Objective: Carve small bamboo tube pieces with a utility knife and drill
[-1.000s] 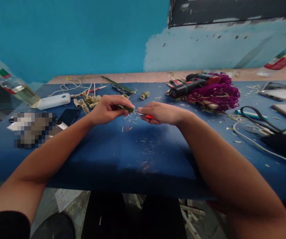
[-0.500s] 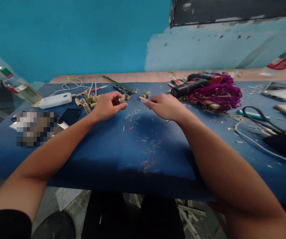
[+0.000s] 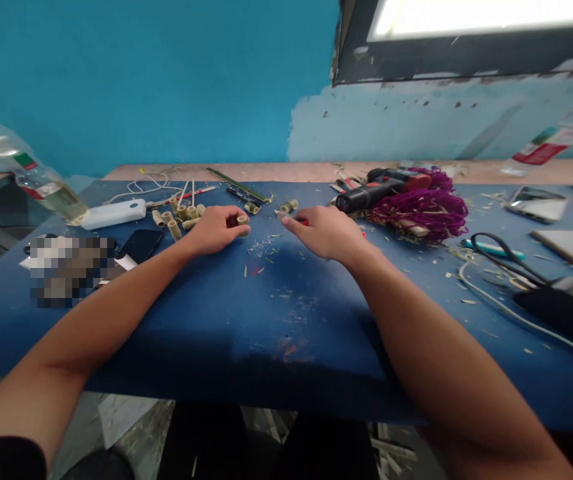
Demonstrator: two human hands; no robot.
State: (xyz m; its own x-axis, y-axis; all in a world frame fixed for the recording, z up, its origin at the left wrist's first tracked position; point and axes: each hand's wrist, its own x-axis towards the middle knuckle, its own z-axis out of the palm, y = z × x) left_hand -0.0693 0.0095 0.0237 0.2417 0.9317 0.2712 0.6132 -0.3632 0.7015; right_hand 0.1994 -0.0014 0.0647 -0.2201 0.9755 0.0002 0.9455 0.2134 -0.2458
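Between the thumb and fingers of my left hand point(image 3: 216, 229), a short bamboo tube point(image 3: 242, 220) stands with its hollow end up. My right hand point(image 3: 324, 231) is closed around a slim red-handled knife point(image 3: 305, 223), whose pale tip points left past my thumb; most of it is hidden by the hand. Another bamboo piece point(image 3: 290, 205) lies just beyond my right fingertips, and one more piece point(image 3: 252, 208) lies behind my left hand. Several cut bamboo tubes point(image 3: 173, 230) are heaped left of that hand. Fine shavings point(image 3: 262, 247) are scattered between my hands.
A black cordless drill point(image 3: 366, 195) rests against purple netting point(image 3: 424, 213) at the right. A split bamboo strip point(image 3: 236, 183) and a dark pen lie at the back. On the left are a white device point(image 3: 114, 214), phone point(image 3: 141, 245) and bottle point(image 3: 49, 190); a cable point(image 3: 506, 308) runs at right.
The camera view has tilted up, so the table appears lower. My left hand keeps the bamboo tube; my right hand has turned slightly, and red on the knife now shows.
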